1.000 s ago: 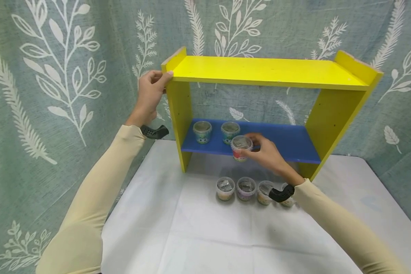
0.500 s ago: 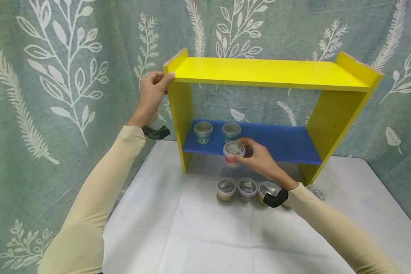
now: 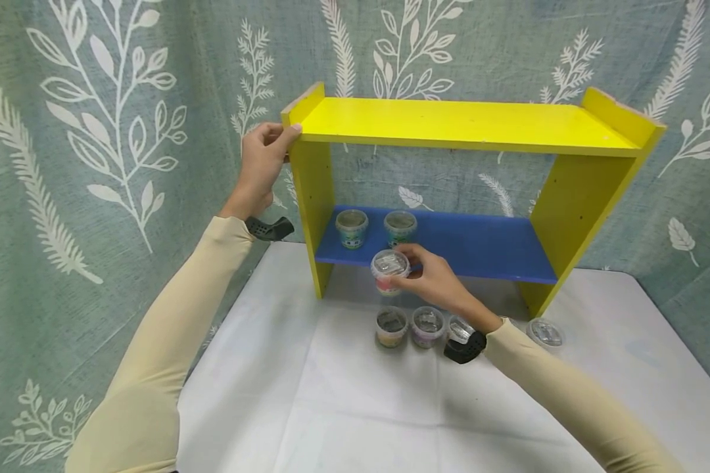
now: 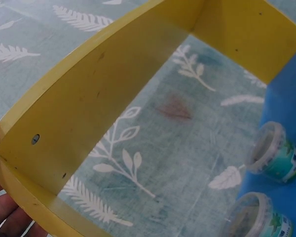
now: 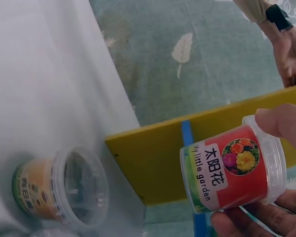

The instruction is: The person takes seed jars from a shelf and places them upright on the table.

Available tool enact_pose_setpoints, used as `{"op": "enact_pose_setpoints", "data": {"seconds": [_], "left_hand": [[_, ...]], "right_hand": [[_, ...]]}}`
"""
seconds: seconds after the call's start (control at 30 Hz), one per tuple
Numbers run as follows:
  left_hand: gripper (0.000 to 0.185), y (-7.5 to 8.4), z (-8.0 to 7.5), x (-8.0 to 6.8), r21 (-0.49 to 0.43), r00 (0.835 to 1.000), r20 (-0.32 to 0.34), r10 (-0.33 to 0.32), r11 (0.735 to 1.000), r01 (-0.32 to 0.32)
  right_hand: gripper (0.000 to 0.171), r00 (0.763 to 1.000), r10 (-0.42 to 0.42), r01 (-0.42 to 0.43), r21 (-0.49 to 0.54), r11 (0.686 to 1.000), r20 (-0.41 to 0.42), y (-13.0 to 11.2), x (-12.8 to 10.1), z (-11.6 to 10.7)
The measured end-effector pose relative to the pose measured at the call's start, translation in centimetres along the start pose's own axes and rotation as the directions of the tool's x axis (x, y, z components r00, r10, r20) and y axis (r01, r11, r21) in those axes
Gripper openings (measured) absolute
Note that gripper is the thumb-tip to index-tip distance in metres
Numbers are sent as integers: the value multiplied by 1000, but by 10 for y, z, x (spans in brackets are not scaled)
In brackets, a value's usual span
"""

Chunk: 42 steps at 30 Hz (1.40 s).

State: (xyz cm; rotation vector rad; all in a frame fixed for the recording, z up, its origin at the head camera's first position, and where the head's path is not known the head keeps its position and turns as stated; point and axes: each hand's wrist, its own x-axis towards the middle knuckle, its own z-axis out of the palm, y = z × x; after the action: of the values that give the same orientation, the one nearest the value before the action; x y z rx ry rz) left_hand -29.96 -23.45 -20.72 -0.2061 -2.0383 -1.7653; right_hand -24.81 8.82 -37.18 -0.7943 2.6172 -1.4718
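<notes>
My left hand grips the upper left corner of a yellow shelf unit; in the left wrist view its fingers show past the panel. With thumb and fingers, my right hand holds a small plastic tub just in front of the blue shelf board. The right wrist view shows that tub's red label, with flowers and "My little garden" on it. On the board stand two tubs with green labels, one at the left end and one beside it.
In front of the unit, an orange-toned tub, a purple-toned tub and a partly covered tub stand in a row on the white-covered table. A further clear-topped tub is at the right. Leaf-patterned cloth hangs behind.
My right hand has carried the red-labelled tub leftward and a little down, along the front of the blue board. The left hand keeps its hold on the shelf unit.
</notes>
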Motion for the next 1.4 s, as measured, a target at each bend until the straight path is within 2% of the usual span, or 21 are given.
{"op": "enact_pose_setpoints", "data": {"seconds": [0.37, 0.77, 1.4], "left_hand": [[44, 1, -1, 1, -5, 1000, -4, -12, 1000, 12], [44, -1, -3, 1, -12, 1000, 8, 0, 1000, 0], [46, -2, -2, 1, 16, 1000, 8, 30, 999, -30]], "right_hand": [[64, 999, -10, 8, 36, 999, 48, 2, 0, 21], [65, 990, -77, 68, 85, 994, 116, 2, -3, 45], [63, 976, -110, 117, -23, 993, 190, 8, -4, 71]]}}
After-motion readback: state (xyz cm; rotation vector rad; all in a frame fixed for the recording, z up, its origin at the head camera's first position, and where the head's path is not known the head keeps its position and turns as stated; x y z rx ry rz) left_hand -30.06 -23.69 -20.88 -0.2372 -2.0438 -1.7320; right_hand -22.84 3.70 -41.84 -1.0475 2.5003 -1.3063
